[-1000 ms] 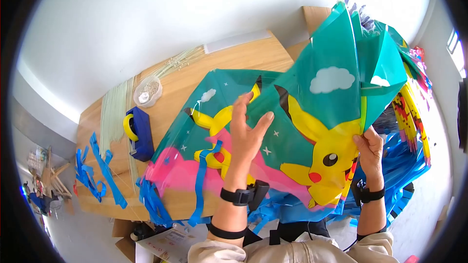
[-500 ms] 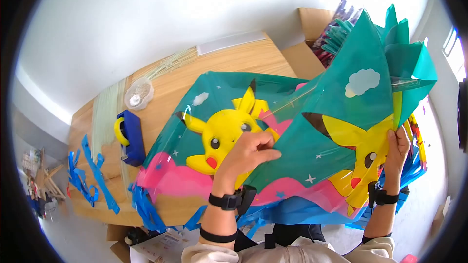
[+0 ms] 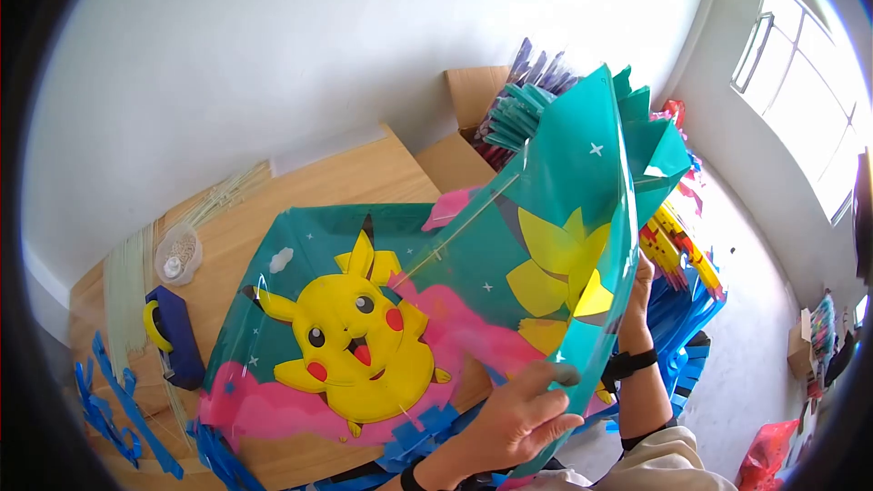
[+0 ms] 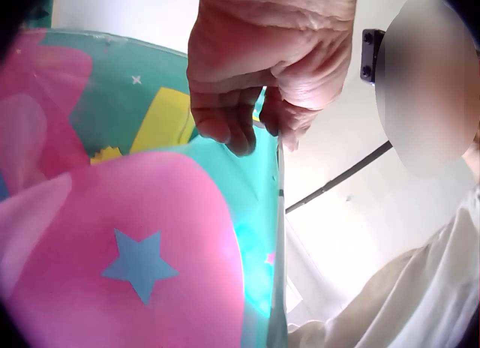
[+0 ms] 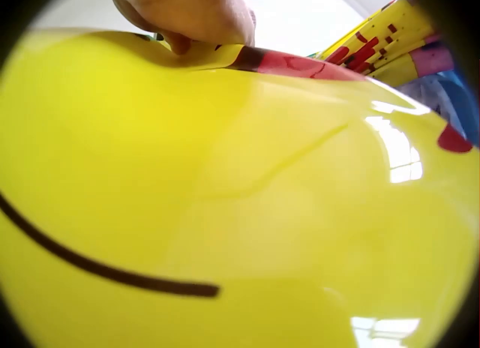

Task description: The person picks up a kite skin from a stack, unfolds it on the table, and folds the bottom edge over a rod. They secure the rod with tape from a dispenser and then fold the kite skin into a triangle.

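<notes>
A large glossy plastic sheet (image 3: 577, 164), green and pink with yellow cartoon figures, spreads over the table, its right part lifted into folds. A thin straight rod (image 3: 468, 225) runs slantwise along it. My left hand (image 3: 509, 423) pinches an edge of the sheet near my body; in the left wrist view its thumb and fingertips meet at that edge, above a blue star (image 4: 141, 265). On the right, my right hand (image 3: 639, 291) grips the raised part, largely hidden behind it. The right wrist view has the fingers at the edge of a yellow area (image 5: 187, 138).
Left on the wooden table (image 3: 327, 173) are a blue tape dispenser (image 3: 182, 350), a small clear tub (image 3: 177, 255), pale thin sticks (image 3: 125, 286) and blue strips (image 3: 132, 409). A cardboard box (image 3: 473, 95) with bundled rolled sheets stands behind. More yellow-red bundles (image 3: 682, 241) lie at the right.
My left hand, earlier raised with fingers spread, has closed on the sheet and drawn its edge up and towards my body, turning part of it over. The head view has swung right.
</notes>
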The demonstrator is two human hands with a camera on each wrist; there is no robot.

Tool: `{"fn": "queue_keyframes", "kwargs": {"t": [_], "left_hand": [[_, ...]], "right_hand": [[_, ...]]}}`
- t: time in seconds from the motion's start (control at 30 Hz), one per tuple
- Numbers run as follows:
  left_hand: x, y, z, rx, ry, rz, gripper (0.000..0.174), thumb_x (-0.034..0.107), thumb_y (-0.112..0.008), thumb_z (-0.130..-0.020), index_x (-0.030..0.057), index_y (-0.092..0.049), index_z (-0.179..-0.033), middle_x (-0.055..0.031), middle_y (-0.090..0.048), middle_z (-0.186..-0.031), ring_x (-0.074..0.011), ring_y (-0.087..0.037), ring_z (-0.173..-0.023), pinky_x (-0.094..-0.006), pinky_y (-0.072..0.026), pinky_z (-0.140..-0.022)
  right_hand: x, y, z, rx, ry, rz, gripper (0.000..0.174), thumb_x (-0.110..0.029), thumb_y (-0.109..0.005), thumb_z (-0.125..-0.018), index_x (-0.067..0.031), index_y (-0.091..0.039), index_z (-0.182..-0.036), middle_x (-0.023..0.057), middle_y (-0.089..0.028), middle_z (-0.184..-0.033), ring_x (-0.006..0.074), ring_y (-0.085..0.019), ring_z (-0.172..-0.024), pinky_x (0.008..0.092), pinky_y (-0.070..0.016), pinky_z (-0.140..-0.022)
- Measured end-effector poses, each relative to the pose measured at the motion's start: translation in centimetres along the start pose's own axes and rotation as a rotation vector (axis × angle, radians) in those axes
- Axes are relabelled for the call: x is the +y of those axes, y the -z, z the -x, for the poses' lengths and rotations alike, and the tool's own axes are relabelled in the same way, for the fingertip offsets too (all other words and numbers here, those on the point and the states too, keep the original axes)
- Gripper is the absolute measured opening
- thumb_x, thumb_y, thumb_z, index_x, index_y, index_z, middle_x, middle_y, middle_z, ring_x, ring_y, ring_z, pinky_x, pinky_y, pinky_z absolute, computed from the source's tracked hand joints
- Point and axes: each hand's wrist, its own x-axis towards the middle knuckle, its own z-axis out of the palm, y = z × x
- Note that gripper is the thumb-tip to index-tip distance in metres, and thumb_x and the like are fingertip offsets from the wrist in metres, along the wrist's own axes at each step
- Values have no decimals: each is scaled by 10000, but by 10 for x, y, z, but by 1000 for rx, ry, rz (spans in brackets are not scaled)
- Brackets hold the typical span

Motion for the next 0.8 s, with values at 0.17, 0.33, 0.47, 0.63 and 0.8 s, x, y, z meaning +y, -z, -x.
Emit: {"fn": "queue_keyframes", "kwargs": {"t": [0.17, 0.33, 0.47, 0.63, 0.8], "left_hand": [[5, -24, -1, -18, -163, 105, 240, 126, -695, -808, -4, -495, -833, -198, -528, -1148, -429, -529, -999, -410, -460, -813], [14, -16, 9, -456, 432, 248, 203, 122, -650, -842, 6, -487, -868, -185, -543, -1029, -397, -534, -928, -419, -450, -753], [-21, 34, 22, 124, 179, -153, 146, 148, -668, -816, 47, -563, -832, -83, -575, -761, -220, -524, -637, -286, -407, -573], [-110, 126, 47, 701, 518, -464, 109, 71, -593, -806, -9, -546, -749, -111, -566, -667, -221, -560, -614, -331, -435, -583], [-203, 191, 75, 909, 530, -748, 133, 92, -621, -768, -23, -577, -719, -137, -605, -683, -246, -584, -618, -349, -451, -582]], "right_hand": [[77, 55, -4, -149, -124, -193, 140, -29, -572, -889, -16, -645, -1008, 4, -658, -903, 80, -604, -762, 213, -510, -680], [51, 48, -6, -90, -45, 55, 82, -136, -565, -912, -69, -611, -912, 12, -584, -853, 101, -557, -780, 199, -461, -704], [-19, 39, -11, 68, 148, 482, 129, -87, -580, -894, -70, -504, -791, -11, -475, -707, 74, -454, -685, 200, -411, -634], [-41, 81, -36, 69, 26, 390, 141, -164, -533, -938, -41, -601, -943, 11, -615, -862, 81, -556, -766, 203, -450, -675], [-62, 83, -46, 115, 89, 331, 230, -136, -558, -919, -20, -534, -1116, 86, -647, -909, 126, -619, -829, 232, -500, -702]]}}
